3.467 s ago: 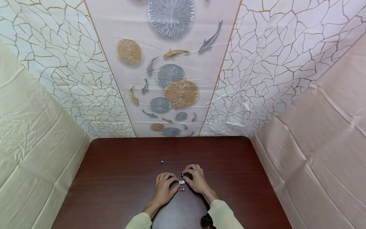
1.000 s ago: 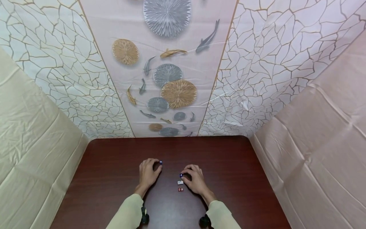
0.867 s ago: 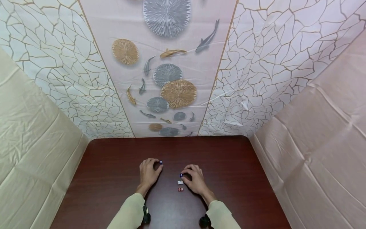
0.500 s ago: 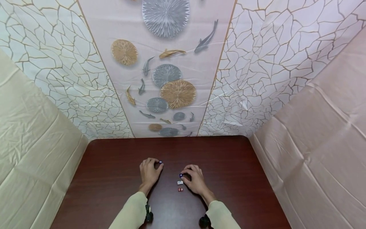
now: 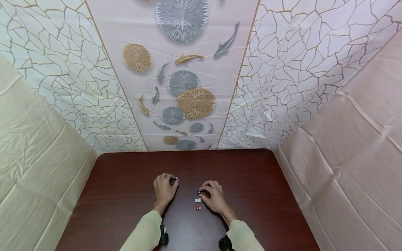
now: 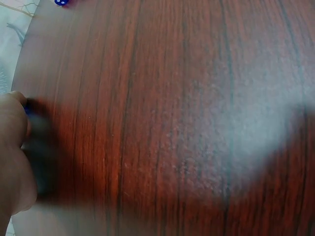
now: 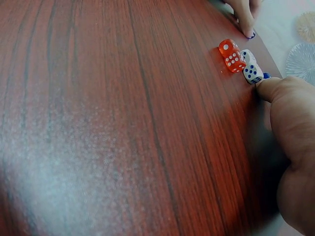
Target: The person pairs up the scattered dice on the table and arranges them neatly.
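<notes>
At the left, a small blue die [image 5: 176,177] is pinched between the thumb and forefinger of my left hand [image 5: 164,190]. My right hand [image 5: 214,198] holds a second blue die [image 5: 199,192] by its fingertips, just behind a pair of white dice [image 5: 198,200]. Nearer to me lies a pair of red dice [image 5: 198,208], side by side. In the right wrist view the red dice [image 7: 231,56] and white dice [image 7: 252,71] show clearly, while the thumb mostly hides the blue one. The left wrist view shows only a sliver of the left blue die [image 6: 27,109].
A dark red-brown wooden table [image 5: 238,167] carries everything. Patterned cloth [image 5: 185,104] hangs behind its far edge, and plain beige cloth [image 5: 345,146] hangs along the sides. Black wrist cameras [image 5: 224,242] sit under both sleeves.
My left hand has gone from beside the white dice to the far-left blue die, and its thumb has come up against that die, which has turned slightly. The right hand stays in place.
</notes>
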The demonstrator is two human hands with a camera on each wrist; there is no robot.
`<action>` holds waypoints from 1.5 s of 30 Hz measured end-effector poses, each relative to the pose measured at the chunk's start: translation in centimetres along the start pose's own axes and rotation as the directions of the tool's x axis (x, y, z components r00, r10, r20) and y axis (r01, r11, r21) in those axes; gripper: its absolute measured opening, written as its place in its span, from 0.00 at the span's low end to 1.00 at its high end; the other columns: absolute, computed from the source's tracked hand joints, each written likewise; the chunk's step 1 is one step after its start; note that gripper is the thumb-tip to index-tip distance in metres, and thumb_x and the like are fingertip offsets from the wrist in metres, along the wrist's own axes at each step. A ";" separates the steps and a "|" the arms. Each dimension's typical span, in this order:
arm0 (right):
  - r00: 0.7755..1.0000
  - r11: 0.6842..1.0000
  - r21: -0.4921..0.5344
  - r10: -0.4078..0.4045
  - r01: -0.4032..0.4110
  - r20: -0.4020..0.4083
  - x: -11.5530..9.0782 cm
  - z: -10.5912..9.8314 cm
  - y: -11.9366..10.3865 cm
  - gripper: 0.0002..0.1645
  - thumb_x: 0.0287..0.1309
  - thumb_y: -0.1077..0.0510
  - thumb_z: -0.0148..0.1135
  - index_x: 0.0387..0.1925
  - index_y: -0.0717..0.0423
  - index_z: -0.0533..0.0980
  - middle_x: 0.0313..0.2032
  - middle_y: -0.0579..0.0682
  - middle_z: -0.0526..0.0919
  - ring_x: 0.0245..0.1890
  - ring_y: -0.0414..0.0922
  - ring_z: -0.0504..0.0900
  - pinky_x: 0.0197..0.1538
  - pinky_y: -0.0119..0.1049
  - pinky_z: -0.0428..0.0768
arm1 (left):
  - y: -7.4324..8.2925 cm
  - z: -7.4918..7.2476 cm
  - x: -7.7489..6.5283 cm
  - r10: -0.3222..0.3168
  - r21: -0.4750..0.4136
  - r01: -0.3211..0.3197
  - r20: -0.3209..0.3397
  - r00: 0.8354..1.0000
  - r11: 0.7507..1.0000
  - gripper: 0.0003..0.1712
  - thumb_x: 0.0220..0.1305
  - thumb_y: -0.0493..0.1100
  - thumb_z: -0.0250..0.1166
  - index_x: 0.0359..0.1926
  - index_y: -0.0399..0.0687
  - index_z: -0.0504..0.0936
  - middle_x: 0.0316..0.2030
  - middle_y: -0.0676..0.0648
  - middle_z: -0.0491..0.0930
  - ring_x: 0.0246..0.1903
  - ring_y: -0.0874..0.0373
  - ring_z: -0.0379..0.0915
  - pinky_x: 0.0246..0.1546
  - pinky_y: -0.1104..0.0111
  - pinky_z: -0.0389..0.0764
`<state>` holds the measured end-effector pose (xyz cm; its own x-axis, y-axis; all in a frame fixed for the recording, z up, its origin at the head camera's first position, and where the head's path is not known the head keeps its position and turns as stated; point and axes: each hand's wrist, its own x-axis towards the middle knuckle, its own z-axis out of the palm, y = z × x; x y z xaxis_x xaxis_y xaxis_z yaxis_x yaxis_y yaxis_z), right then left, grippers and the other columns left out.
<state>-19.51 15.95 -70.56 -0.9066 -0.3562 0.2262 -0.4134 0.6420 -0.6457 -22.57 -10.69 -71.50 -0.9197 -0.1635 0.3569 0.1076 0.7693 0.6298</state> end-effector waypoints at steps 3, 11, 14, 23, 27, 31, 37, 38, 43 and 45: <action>1.000 1.000 0.002 -0.022 0.022 -0.019 -0.1 0.1 0.0 0.12 0.71 0.58 0.79 0.53 0.52 0.91 0.59 0.55 0.87 0.67 0.58 0.77 0.71 0.64 0.70 | -0.3 0.0 -0.2 0.035 -0.027 -0.035 -0.010 0.999 0.999 0.09 0.65 0.41 0.82 0.43 0.43 0.92 0.46 0.40 0.89 0.53 0.35 0.80 0.67 0.36 0.73; 0.999 1.000 0.009 -0.029 0.029 -0.036 -0.1 0.1 0.0 0.11 0.70 0.59 0.79 0.52 0.52 0.91 0.58 0.56 0.87 0.66 0.58 0.77 0.71 0.64 0.70 | -0.3 -0.4 -1.7 0.149 -0.087 -0.146 0.025 0.989 0.985 0.10 0.64 0.39 0.83 0.44 0.44 0.92 0.48 0.41 0.89 0.56 0.36 0.82 0.71 0.33 0.74; 1.000 1.000 0.023 -0.010 0.010 -0.018 -0.1 0.0 0.0 0.11 0.71 0.58 0.78 0.53 0.52 0.91 0.59 0.56 0.86 0.68 0.58 0.77 0.72 0.64 0.70 | 0.0 -0.5 -2.4 0.182 -0.098 -0.176 0.063 0.981 0.980 0.10 0.65 0.40 0.83 0.44 0.46 0.92 0.49 0.42 0.89 0.57 0.38 0.82 0.73 0.34 0.75; 0.999 1.000 0.011 -0.015 0.016 -0.043 -0.1 0.1 -0.1 0.10 0.70 0.59 0.79 0.51 0.51 0.91 0.58 0.54 0.86 0.66 0.57 0.78 0.69 0.63 0.71 | 1.6 -0.2 -3.8 0.282 -0.124 -0.270 0.088 0.955 0.955 0.08 0.65 0.40 0.84 0.42 0.49 0.93 0.46 0.48 0.89 0.55 0.44 0.83 0.67 0.37 0.80; 0.999 1.000 0.019 -0.010 0.011 -0.033 -0.1 0.1 -0.2 0.11 0.70 0.59 0.79 0.51 0.52 0.91 0.58 0.55 0.86 0.67 0.58 0.77 0.71 0.63 0.70 | 2.5 -0.3 -4.2 0.292 -0.145 -0.274 0.115 0.950 0.951 0.08 0.65 0.40 0.84 0.43 0.49 0.94 0.47 0.48 0.89 0.55 0.45 0.83 0.66 0.39 0.81; 0.999 1.000 0.023 -0.018 0.019 -0.037 0.0 0.1 -0.2 0.11 0.70 0.60 0.79 0.51 0.52 0.91 0.58 0.57 0.86 0.66 0.58 0.77 0.71 0.64 0.70 | 2.7 0.2 -4.5 0.319 -0.154 -0.301 0.110 0.941 0.941 0.08 0.65 0.41 0.84 0.43 0.49 0.94 0.46 0.49 0.89 0.54 0.46 0.84 0.63 0.41 0.81; 0.998 0.999 0.023 -0.029 0.031 -0.048 -0.1 0.1 -0.2 0.11 0.69 0.60 0.79 0.52 0.53 0.91 0.58 0.57 0.86 0.65 0.58 0.77 0.70 0.65 0.70 | 2.6 0.9 -4.8 0.345 -0.136 -0.332 0.091 0.934 0.934 0.09 0.64 0.41 0.85 0.43 0.52 0.94 0.45 0.52 0.89 0.52 0.49 0.83 0.63 0.41 0.81; 0.998 0.999 0.023 -0.029 0.030 -0.048 -0.1 0.2 -0.2 0.11 0.69 0.60 0.79 0.52 0.53 0.91 0.58 0.57 0.86 0.66 0.58 0.77 0.70 0.65 0.70 | 2.7 0.9 -4.9 0.346 -0.135 -0.333 0.091 0.934 0.933 0.09 0.64 0.41 0.85 0.42 0.52 0.94 0.45 0.52 0.89 0.51 0.50 0.83 0.63 0.41 0.81; 0.999 0.999 0.022 -0.022 0.023 -0.044 -0.2 0.1 -0.2 0.11 0.69 0.60 0.79 0.52 0.54 0.91 0.58 0.57 0.87 0.66 0.59 0.78 0.71 0.65 0.69 | 3.1 1.2 -4.8 0.344 -0.147 -0.328 0.100 0.934 0.933 0.08 0.64 0.41 0.85 0.43 0.50 0.94 0.45 0.51 0.89 0.52 0.46 0.83 0.67 0.38 0.78; 0.999 1.000 0.022 -0.015 0.015 -0.034 -0.2 0.1 -0.2 0.11 0.70 0.60 0.78 0.53 0.53 0.91 0.59 0.57 0.87 0.67 0.59 0.77 0.72 0.65 0.69 | 3.3 1.3 -4.8 0.338 -0.148 -0.322 0.107 0.935 0.935 0.08 0.65 0.40 0.84 0.42 0.50 0.94 0.46 0.50 0.89 0.53 0.45 0.83 0.67 0.36 0.77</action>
<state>-19.25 15.85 -70.50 -0.9028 -0.3424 0.2602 -0.4253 0.6216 -0.6578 -18.28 -6.55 -72.09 -0.8638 0.1735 0.4731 0.4524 0.6804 0.5765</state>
